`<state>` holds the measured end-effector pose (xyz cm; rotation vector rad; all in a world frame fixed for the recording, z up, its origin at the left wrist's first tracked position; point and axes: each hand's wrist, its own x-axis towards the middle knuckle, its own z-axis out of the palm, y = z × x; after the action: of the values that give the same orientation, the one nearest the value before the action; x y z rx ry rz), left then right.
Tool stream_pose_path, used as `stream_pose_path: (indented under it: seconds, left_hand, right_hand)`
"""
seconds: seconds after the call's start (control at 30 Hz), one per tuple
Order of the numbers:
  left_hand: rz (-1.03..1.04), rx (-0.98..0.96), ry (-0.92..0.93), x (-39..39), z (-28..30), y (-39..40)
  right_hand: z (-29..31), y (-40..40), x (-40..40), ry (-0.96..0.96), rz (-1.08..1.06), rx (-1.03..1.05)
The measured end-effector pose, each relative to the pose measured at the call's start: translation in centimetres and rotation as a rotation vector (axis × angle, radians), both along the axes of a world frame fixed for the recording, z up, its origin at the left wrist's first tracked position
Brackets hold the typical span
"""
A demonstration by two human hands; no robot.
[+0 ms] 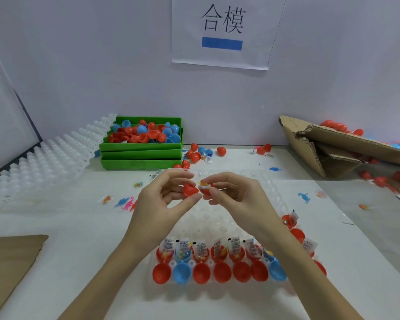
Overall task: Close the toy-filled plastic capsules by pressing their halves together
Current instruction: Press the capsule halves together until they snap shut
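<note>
My left hand (162,195) pinches an empty red capsule half (189,190) between thumb and fingers. My right hand (231,192) pinches a red filled capsule half (206,190) with a white packet and yellow toy sticking out. The two halves nearly touch above the white capsule tray (217,218). At the tray's near end stand a row of open filled halves (217,251) with paper slips and a row of empty red and blue caps (222,272).
Stacked green bins (141,155) of loose red and blue halves stand at the back left, beside leaning white trays (46,158). A torn cardboard box (333,148) with capsules lies at the right. Small toy dinosaurs (304,197) and packets are scattered around.
</note>
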<state>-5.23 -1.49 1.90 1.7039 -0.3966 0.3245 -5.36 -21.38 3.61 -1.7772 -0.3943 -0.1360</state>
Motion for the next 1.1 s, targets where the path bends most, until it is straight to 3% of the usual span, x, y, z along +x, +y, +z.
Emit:
stream_pose_path:
  seconds: [0.1, 0.27, 0.37, 1.1]
  left_hand:
    - [0.025, -0.050, 0.008, 0.0, -0.1, 0.1]
    - [0.064, 0.068, -0.036, -0.3, -0.2, -0.1]
    - [0.076, 0.071, -0.031, -0.3, -0.2, -0.1]
    - [0.045, -0.054, -0.026, -0.2, -0.6, -0.3]
  right_hand:
    - [-0.3, 0.3, 0.0, -0.104, -0.025, -0.101]
    - [-1.0, 0.9, -0.3, -0.382, -0.110, -0.357]
    - [-1.1, 1.1, -0.2, -0.454, -0.138, -0.416]
    - [-1.3, 1.9, -0.4, -0.301, -0.084, -0.101]
